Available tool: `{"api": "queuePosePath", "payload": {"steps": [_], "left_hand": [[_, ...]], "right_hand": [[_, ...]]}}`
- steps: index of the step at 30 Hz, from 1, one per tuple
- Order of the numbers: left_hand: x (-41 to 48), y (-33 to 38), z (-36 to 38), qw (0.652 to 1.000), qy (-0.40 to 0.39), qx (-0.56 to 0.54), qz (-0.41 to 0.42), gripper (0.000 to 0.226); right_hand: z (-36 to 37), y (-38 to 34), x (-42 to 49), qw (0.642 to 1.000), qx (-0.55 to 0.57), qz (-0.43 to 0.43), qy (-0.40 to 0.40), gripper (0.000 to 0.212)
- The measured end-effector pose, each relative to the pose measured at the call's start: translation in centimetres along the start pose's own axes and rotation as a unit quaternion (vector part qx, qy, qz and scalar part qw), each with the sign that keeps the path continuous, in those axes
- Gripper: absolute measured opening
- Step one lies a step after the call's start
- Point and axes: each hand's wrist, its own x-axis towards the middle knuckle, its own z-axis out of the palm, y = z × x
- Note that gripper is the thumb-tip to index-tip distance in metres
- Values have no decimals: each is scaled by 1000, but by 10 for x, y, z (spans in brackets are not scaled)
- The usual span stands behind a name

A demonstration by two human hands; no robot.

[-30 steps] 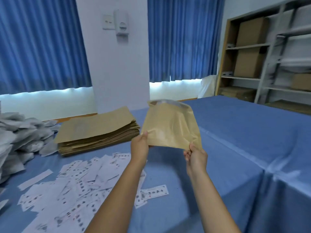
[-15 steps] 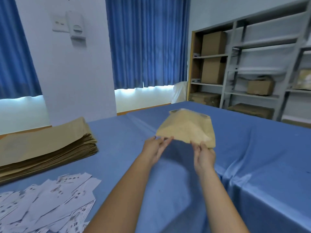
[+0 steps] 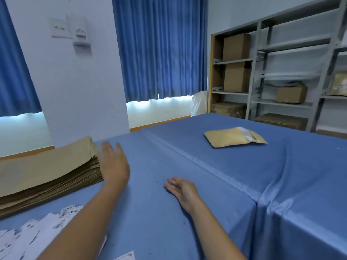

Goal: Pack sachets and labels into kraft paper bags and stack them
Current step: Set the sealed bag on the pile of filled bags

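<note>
A filled kraft paper bag (image 3: 232, 137) lies flat on the blue tablecloth (image 3: 187, 212) at the far right, its clear strip at the right end. Neither hand touches it. My left hand (image 3: 113, 164) hovers open, fingers spread, beside the right end of a thick stack of empty kraft bags (image 3: 45, 169). My right hand (image 3: 181, 190) is open with straight fingers, low over the cloth in the middle, holding nothing. White printed labels (image 3: 37, 237) lie scattered at the bottom left. No sachets are in view.
A raised seam in the cloth (image 3: 197, 162) runs diagonally across the table. The table's front right corner drops off at the lower right. Metal shelves with cardboard boxes (image 3: 236, 62) stand behind on the right. Blue curtains (image 3: 159, 47) hang at the back.
Both hands let go of the filled bag, which now lies on the cloth at the far right. My left hand moved left to the bag stack; my right hand drew back.
</note>
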Motion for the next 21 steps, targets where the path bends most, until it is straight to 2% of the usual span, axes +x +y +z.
{"api": "queuePosePath", "payload": {"steps": [2,5,6,9,12,15,18,20,21], "left_hand": [[10,-39,6,993,-71,77,-59,74],[13,-82,24,982,-162,58,-81,72],[10,-89,27,981,-165,71,-68,68],[-3,-104,28,984,-109,139,-12,51],[-17,-120,21,993,-87,75,24,29],[-39,-148,8,994,19,-110,9,25],[-67,-196,-2,955,147,-242,93,25],[-87,-232,-9,939,155,-268,150,26],[-97,-250,-13,935,148,-282,155,28]], "right_hand": [[14,6,-2,1000,-30,-5,-6,32],[24,11,-4,999,-51,-18,8,32],[27,12,-5,998,-59,-22,16,32],[35,14,-8,996,-73,-32,51,31],[55,22,-18,994,-79,-43,56,31],[94,39,-37,996,-60,-55,-28,24],[157,59,-66,981,15,-16,-195,21],[199,72,-82,962,31,41,-269,23],[217,79,-90,957,26,66,-281,22]]}}
